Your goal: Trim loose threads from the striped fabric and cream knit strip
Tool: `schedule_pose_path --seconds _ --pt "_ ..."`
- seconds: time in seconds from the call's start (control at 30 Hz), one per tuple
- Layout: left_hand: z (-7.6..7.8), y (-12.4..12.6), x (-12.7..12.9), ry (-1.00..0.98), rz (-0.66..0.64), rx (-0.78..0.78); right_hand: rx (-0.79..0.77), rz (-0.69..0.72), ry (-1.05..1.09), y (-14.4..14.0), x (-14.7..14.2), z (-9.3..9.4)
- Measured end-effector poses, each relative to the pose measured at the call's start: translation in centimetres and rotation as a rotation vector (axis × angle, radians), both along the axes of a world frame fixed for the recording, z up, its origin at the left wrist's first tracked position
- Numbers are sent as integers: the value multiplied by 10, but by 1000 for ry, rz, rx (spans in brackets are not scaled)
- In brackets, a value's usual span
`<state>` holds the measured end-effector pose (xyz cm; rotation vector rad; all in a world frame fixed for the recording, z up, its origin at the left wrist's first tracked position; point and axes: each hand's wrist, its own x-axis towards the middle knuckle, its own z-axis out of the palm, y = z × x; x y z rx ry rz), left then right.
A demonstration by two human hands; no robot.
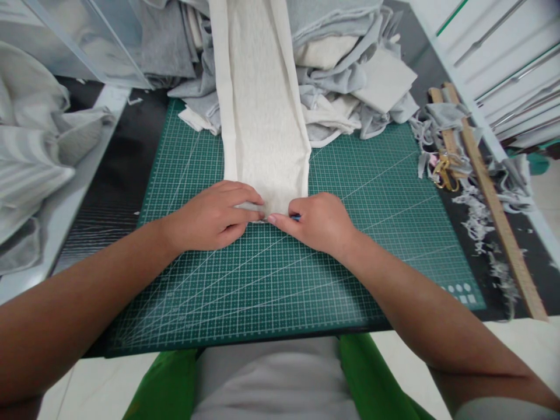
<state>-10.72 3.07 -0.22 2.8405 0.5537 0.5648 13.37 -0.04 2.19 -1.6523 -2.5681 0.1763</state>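
A long strip of cream fabric (pixel 266 116) with folded side edges lies lengthwise on a green cutting mat (pixel 271 291). At its near end, my left hand (pixel 219 217) grips the left part of the edge, a bit of cloth showing between its fingers. My right hand (pixel 321 221) pinches the same edge at the right corner, thumb stretched toward the left fingertips. Something small and blue (pixel 296 217) peeks out by the right fingers; its kind cannot be made out. The fingertips of both hands nearly meet on the hem.
Piles of grey and cream cloth (pixel 336 76) lie behind and beside the strip. More pale fabric (pixel 30 157) heaps at the left. On the right are gold-handled scissors (pixel 445 172), a wooden ruler (pixel 499 221) and thread scraps (pixel 475 219). A translucent bin (pixel 96 41) stands at the back left.
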Motion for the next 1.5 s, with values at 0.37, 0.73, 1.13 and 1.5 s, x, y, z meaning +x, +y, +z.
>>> schedule_pose_path --seconds 0.37,0.73,1.13,1.5 --pt "-1 0 0 1 9 -18 -29 -15 -3 2 -3 1" --pt "1 -1 1 -8 18 -32 -36 -36 -3 0 -3 1" --pt "0 0 0 -4 16 -22 -11 -13 2 0 -5 -1" --pt "-1 0 0 -16 18 -24 -10 -37 -17 1 -8 0"
